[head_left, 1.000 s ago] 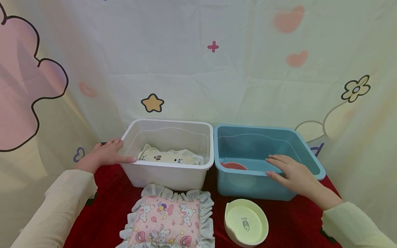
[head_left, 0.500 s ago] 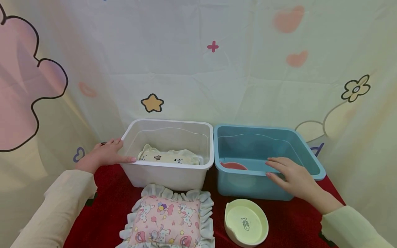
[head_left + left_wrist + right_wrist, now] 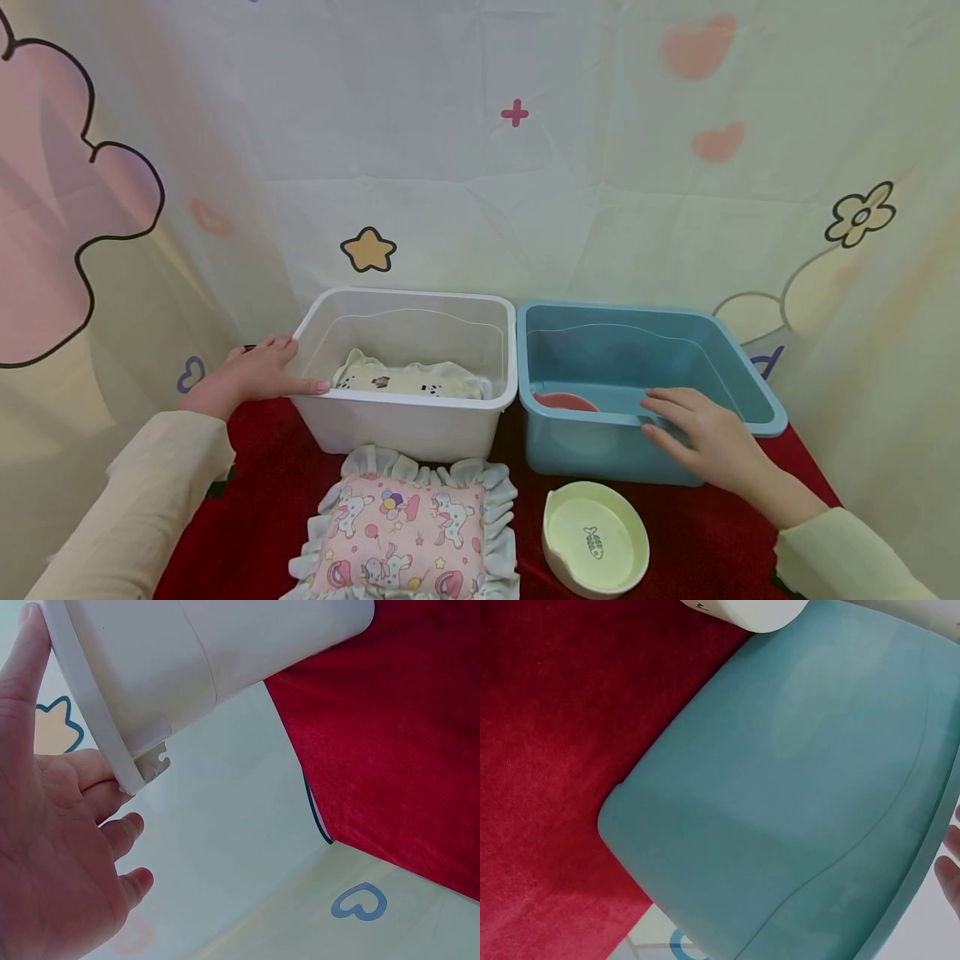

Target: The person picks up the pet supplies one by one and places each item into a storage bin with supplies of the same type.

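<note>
1. Left hand [image 3: 255,375]: fingers loosely spread, grasping nothing, resting on the white plastic tub [image 3: 401,429] at its near left corner; light, even pressure should avoid tipping it.
2. Right hand [image 3: 708,437]: relaxed, holding nothing, over the blue plastic tub's [image 3: 592,450] near rim; contact unclear.
3. Both tubs stand toward the red cloth's [image 3: 255,475] far edge; best leave both level.

White bin [image 3: 397,429], blue bin [image 3: 600,450]: way in from above; adjoining rims close together; cushion [image 3: 408,533], yellow bowl [image 3: 600,521] block front.
</note>
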A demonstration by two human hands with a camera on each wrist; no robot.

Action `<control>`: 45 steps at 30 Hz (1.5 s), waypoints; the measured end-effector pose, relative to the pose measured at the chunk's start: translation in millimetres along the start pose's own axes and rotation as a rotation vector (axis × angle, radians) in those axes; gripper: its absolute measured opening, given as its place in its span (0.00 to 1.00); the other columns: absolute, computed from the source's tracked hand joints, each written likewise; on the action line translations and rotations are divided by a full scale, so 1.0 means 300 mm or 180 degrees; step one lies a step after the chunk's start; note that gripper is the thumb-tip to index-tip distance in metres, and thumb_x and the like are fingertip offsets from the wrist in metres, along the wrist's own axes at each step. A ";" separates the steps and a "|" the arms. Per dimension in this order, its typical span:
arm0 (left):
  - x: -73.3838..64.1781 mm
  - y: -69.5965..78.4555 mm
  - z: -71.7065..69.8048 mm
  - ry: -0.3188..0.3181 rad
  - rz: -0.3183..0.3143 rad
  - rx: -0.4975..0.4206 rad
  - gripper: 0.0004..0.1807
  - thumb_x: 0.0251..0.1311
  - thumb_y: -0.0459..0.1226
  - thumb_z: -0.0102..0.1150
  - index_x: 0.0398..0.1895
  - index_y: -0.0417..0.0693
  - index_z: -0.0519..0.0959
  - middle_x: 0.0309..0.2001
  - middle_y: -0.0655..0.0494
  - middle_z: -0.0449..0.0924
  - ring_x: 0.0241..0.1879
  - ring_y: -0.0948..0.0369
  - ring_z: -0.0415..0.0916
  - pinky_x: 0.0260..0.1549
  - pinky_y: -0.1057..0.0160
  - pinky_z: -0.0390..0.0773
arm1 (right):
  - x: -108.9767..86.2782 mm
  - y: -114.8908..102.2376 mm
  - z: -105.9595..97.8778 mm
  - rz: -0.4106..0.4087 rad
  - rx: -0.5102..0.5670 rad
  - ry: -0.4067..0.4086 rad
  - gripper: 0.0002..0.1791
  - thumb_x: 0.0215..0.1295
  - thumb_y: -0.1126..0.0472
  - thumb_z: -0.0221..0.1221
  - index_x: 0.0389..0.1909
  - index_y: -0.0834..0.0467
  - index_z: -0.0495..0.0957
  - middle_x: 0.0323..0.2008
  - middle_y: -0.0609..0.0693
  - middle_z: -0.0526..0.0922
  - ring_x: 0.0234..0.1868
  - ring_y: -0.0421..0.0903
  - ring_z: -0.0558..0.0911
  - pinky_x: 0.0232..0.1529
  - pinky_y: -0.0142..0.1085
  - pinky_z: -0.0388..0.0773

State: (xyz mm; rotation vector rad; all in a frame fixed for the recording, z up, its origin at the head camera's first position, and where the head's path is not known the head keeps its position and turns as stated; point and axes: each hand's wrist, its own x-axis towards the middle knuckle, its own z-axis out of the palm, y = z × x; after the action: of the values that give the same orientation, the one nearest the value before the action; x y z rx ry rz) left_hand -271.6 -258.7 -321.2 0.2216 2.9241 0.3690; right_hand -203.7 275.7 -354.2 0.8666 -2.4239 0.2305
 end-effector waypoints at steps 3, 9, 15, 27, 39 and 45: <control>-0.001 0.000 0.000 0.0013 -0.0002 0.0028 0.60 0.40 0.69 0.51 0.65 0.32 0.48 0.64 0.29 0.44 0.63 0.35 0.39 0.54 0.32 0.42 | -0.002 -0.004 0.003 -0.0072 0.0018 0.0063 0.25 0.38 0.62 0.67 0.44 0.58 0.78 0.44 0.54 0.80 0.45 0.49 0.77 0.37 0.44 0.78; -0.004 0.002 0.001 0.0037 -0.0002 0.0043 0.60 0.40 0.69 0.51 0.65 0.32 0.49 0.64 0.29 0.45 0.62 0.35 0.40 0.53 0.32 0.42 | -0.007 -0.016 0.004 -0.0141 0.0074 0.0089 0.24 0.39 0.61 0.67 0.44 0.57 0.78 0.43 0.53 0.80 0.44 0.49 0.78 0.36 0.44 0.79; -0.001 -0.001 0.004 0.0046 0.0001 0.0059 0.60 0.39 0.69 0.50 0.65 0.33 0.49 0.64 0.29 0.45 0.62 0.35 0.40 0.53 0.32 0.43 | -0.012 -0.026 0.006 -0.0207 0.0094 0.0133 0.22 0.41 0.60 0.66 0.43 0.57 0.78 0.43 0.53 0.80 0.44 0.48 0.78 0.36 0.43 0.78; 0.001 -0.003 0.001 0.0011 0.0025 0.0080 0.60 0.40 0.69 0.50 0.65 0.32 0.49 0.64 0.29 0.46 0.63 0.35 0.40 0.53 0.33 0.44 | -0.026 -0.042 0.014 -0.0036 0.0056 -0.0042 0.25 0.38 0.61 0.68 0.44 0.56 0.78 0.45 0.54 0.79 0.46 0.51 0.77 0.37 0.44 0.78; 0.003 -0.003 0.002 0.0016 -0.0002 0.0059 0.60 0.40 0.69 0.50 0.65 0.32 0.49 0.64 0.29 0.46 0.62 0.35 0.40 0.53 0.32 0.43 | -0.040 -0.063 0.017 -0.0038 0.0066 -0.0061 0.26 0.36 0.60 0.69 0.44 0.56 0.78 0.47 0.54 0.78 0.48 0.51 0.76 0.39 0.47 0.77; 0.006 -0.006 0.002 -0.0004 -0.0010 0.0044 0.61 0.39 0.69 0.50 0.65 0.32 0.48 0.64 0.29 0.45 0.62 0.35 0.40 0.53 0.32 0.42 | -0.043 -0.070 0.020 -0.0090 0.0114 0.0041 0.24 0.38 0.58 0.68 0.42 0.56 0.79 0.46 0.54 0.78 0.47 0.50 0.76 0.40 0.47 0.77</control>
State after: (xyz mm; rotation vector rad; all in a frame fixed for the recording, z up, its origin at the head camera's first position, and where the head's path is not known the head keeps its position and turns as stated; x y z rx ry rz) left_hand -273.5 -259.9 -322.5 0.2191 2.9263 0.3484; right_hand -184.7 264.4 -366.8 0.9117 -2.4006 0.2688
